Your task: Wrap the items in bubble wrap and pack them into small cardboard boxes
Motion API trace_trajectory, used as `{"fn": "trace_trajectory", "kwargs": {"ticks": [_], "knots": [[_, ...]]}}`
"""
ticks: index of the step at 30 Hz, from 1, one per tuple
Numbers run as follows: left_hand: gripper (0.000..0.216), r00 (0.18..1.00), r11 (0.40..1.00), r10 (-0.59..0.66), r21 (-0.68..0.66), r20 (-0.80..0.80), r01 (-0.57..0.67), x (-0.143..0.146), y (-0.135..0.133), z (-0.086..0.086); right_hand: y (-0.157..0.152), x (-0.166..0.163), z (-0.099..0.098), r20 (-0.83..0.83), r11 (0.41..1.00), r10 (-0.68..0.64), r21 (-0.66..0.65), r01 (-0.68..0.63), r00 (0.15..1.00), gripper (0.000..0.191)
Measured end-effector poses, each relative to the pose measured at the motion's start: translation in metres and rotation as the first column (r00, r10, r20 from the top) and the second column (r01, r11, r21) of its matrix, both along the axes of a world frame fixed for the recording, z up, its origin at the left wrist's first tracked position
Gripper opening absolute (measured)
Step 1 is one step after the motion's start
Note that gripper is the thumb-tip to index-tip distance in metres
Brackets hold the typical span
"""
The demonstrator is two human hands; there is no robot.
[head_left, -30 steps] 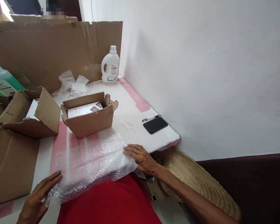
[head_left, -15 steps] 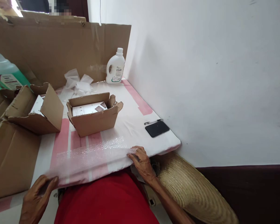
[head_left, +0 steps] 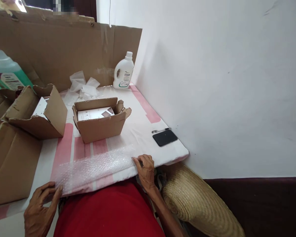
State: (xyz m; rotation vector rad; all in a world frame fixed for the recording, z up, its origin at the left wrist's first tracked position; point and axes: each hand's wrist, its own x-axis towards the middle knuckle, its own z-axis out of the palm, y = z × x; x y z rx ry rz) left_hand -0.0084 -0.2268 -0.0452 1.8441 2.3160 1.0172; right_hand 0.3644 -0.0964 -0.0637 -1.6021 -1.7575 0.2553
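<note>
A strip of clear bubble wrap (head_left: 93, 166) lies along the front edge of the table, stretched between my two hands. My left hand (head_left: 43, 204) pinches its left end, thumb and fingertips meeting at the corner. At the opposite end, my right hand (head_left: 145, 168) is closed on the right edge of the wrap, knuckles up. Just behind the strip stands an open cardboard box (head_left: 103, 130) with torn upper edges. Inside it is a white printed carton (head_left: 93, 114).
More cardboard boxes (head_left: 17, 161) crowd the left, one holding a white carton (head_left: 41, 108). Crumpled translucent packaging (head_left: 85, 86), a white jug (head_left: 124, 72) and a green-liquid jug (head_left: 10, 74) stand behind. A phone (head_left: 164, 137) and pen (head_left: 161, 130) lie right, above a straw hat (head_left: 197, 200).
The bubble wrap now lies flatter on the table, its bubbles showing more clearly. My right hand has turned slightly more upright, still at the wrap's right end. The view has shifted a little.
</note>
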Motion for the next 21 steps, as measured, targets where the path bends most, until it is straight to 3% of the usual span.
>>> {"fn": "trace_trajectory", "kwargs": {"ticks": [8,13,15,18,21], "knots": [[0.026,0.991,0.999,-0.014,0.035,-0.131,0.018,0.004,0.006,0.0,0.005,-0.005,-0.005,0.085,0.999,-0.05,0.025,0.048,0.995,0.035],[0.034,0.97,0.991,0.129,0.063,-0.207,-0.118,0.015,0.009,0.006,0.004,-0.009,-0.005,0.074,0.997,-0.071,0.022,0.07,0.995,0.031],[0.038,0.952,0.992,0.033,0.123,-0.304,0.005,0.022,0.013,0.002,0.006,-0.008,-0.006,0.084,0.996,-0.079,0.036,0.077,0.993,0.03],[0.037,0.874,0.93,-0.275,0.12,-0.401,0.348,0.031,0.022,-0.009,0.011,-0.004,-0.005,0.118,0.994,-0.097,0.051,0.092,0.988,0.031],[0.04,0.821,0.886,-0.396,0.064,-0.411,0.459,0.037,0.027,-0.02,0.01,-0.01,0.005,0.134,0.99,-0.123,0.091,0.111,0.983,0.023]]}}
